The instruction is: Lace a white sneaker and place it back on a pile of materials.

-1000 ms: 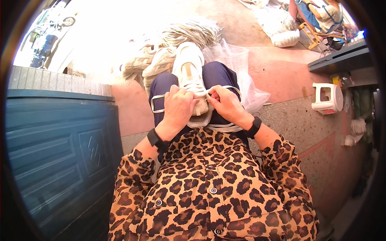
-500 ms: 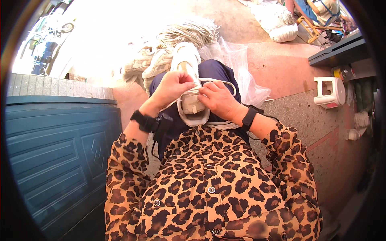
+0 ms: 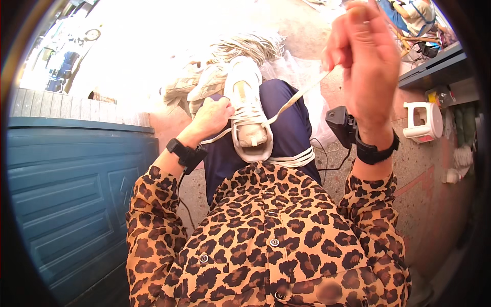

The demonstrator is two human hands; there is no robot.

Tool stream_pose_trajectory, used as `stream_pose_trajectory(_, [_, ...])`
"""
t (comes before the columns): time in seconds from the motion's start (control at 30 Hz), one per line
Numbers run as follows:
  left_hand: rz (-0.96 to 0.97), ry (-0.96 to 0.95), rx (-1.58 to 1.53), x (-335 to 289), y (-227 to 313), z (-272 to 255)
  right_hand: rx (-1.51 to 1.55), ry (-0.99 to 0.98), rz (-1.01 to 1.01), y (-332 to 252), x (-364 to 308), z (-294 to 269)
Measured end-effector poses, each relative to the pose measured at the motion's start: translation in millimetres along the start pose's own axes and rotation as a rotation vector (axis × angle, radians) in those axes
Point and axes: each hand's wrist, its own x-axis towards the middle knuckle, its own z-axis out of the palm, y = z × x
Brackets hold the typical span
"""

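A white and beige sneaker (image 3: 253,132) rests between my thighs, its heel opening toward me. My left hand (image 3: 214,116) is closed at the shoe's left edge, fingertips against the eyelet side. One end of a flat shoelace hangs out below that hand, over my left thigh. My right hand (image 3: 364,56) is raised high at the right, fingers pinched on the other stretch of the shoelace (image 3: 296,97). The lace runs taut from the shoe's upper eyelets up to it. Several more laces (image 3: 292,159) lie across my right thigh.
Beyond my knees lie other pale sneakers (image 3: 179,84) and a heap of loose laces (image 3: 250,47), with clear plastic sheeting (image 3: 319,105) beside them. A white stool (image 3: 423,122) stands right. A blue panelled door (image 3: 66,179) is at left. Another person sits at far right.
My right hand has swung from the shoe up and to the right, drawing the lace out with it. My left hand has shifted slightly down to the shoe's left edge.
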Motion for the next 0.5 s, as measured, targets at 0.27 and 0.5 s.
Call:
stream_pose_trajectory(0.27, [0.255, -0.215, 0.147, -9, 16, -29, -0.446, -0.666, 0.543, 94, -61, -27])
stream_pose_trajectory(0.5, [0.475, 0.188, 0.680, -56, 7, -6, -0.980, -0.833, 0.262, 134, -124, -10])
